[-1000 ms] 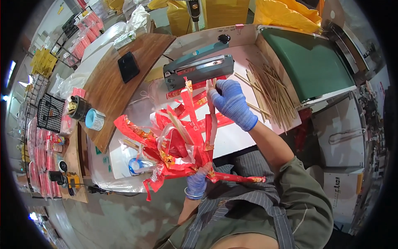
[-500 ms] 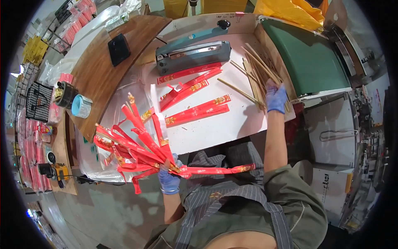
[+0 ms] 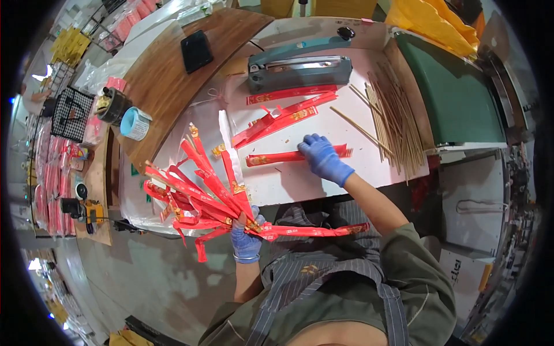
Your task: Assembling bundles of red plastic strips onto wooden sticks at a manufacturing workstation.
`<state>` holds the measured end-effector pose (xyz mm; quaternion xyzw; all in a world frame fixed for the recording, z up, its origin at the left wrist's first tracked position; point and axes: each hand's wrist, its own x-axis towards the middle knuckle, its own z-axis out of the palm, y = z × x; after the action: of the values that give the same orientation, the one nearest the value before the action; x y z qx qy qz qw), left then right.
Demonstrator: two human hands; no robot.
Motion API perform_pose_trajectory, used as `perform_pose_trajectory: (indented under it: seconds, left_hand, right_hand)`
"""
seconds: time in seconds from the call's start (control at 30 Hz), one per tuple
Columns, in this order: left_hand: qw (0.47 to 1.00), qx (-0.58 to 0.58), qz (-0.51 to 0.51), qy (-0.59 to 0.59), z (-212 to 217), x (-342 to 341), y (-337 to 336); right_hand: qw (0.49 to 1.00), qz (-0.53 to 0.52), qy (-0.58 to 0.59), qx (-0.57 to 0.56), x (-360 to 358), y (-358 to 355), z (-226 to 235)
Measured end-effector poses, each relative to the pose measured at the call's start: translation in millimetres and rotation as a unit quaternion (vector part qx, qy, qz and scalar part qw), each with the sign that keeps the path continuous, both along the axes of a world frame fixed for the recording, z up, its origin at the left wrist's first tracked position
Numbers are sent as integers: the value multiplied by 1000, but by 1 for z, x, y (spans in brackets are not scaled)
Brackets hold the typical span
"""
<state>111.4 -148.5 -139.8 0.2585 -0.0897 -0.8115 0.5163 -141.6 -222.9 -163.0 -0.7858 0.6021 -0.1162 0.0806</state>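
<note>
My left hand, in a blue glove, is closed around a fanned bundle of red printed sleeves, some with thin wooden sticks showing at their far ends. One sleeve in that bunch points right across my apron. Over the white work surface, my gloved right hand reaches palm down, its bent fingertips on a flat red sleeve; whether one or two sleeves lie under them is hidden. Farther back lie several more red sleeves. A pile of loose wooden sticks rests to the right.
Behind the sleeves stands a grey-blue bag sealer. A curved wooden board at left carries a phone, a blue-rimmed cup and a dark pot. At right, a wooden edge borders a green panel.
My right hand has moved left from the stick pile to the nearest red sleeves, which now lie closer together and turned. My left hand keeps its bundle. The whole view has shifted slightly.
</note>
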Motion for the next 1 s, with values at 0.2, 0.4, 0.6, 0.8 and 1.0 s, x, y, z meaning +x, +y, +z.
perform_pose_trajectory:
  seconds: [0.2, 0.4, 0.6, 0.8, 1.0]
  left_hand:
    - [994, 58, -95, -8, -25, 12, 2]
    - [987, -5, -160, 27, 7, -23, -12]
    - [963, 36, -201, 174, -3, -4, -5]
    - [969, -30, -241, -44, 6, -27, -2]
    - [979, -36, -178, -95, 15, -29, -8]
  right_hand:
    - [960, 160, -144, -178, -15, 4, 89]
    - [951, 277, 82, -110, -13, -17, 117]
    - [914, 363, 70, -167, -4, -13, 120]
    - [915, 357, 136, -131, 4, -1, 136]
    - [906, -14, -128, -403, -11, -29, 146]
